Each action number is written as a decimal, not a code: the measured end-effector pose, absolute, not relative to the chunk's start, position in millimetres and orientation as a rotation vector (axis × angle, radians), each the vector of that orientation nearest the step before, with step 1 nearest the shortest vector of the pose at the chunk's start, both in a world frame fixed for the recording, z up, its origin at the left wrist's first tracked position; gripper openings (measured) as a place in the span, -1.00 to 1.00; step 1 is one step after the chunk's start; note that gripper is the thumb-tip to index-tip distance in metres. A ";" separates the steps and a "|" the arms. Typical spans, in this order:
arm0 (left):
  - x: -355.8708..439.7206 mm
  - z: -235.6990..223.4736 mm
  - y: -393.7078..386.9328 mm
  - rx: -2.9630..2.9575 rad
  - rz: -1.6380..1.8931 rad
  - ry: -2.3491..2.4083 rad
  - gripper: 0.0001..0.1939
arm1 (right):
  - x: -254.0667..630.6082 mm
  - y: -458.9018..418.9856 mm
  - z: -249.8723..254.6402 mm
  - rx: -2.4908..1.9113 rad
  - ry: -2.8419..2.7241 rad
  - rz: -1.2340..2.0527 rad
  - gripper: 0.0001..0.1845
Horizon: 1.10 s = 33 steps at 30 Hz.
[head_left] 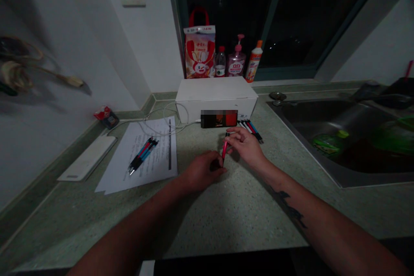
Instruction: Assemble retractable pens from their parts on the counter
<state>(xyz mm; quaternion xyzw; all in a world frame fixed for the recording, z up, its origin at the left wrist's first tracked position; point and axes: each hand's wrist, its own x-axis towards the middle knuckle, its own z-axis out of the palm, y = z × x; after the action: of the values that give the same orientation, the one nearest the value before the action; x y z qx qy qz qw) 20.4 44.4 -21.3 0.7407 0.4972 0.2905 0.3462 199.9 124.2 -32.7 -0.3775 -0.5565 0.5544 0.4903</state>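
A red pen (224, 148) with a dark upper end stands nearly upright between my two hands, above the speckled counter. My right hand (246, 144) pinches its upper part between thumb and fingers. Lower down, my left hand (203, 170) closes around the pen's bottom end, which its fingers partly hide. Just behind my right hand, several pens (252, 129) in red, blue and white lie side by side. To the left, another bunch of pens (142, 155) rests on printed sheets of paper (161, 155).
Behind the hands, a phone (220, 120) with a cable leans against a white box (215, 90). A white board (87, 159) and a small red packet (106, 116) lie at left. The steel sink (304, 142) is at right. A dish-soap bottle (237, 60) stands by the window.
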 end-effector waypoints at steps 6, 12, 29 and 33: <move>19.3 -27.6 46.7 1.965 0.748 1.286 -0.91 | 200.5 124.2 -34.3 -0.919 -1.374 1.334 -0.51; 18.3 -28.7 47.3 1.969 0.735 1.295 -0.91 | 200.2 123.8 -33.2 -0.909 -1.359 1.333 -0.49; 16.8 -33.3 49.7 1.967 0.781 1.344 -0.93 | 198.1 122.1 -38.1 -0.861 -1.390 1.382 -0.39; 14.5 -32.6 52.4 1.958 0.834 1.372 -0.95 | 192.0 117.3 -44.3 -0.836 -1.547 1.488 -0.50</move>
<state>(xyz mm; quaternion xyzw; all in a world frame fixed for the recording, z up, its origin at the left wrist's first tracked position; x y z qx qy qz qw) 14.5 52.4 -32.6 0.7376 0.5169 0.3141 0.3000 192.0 117.3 -44.3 -0.3314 -0.6134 0.5902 0.4071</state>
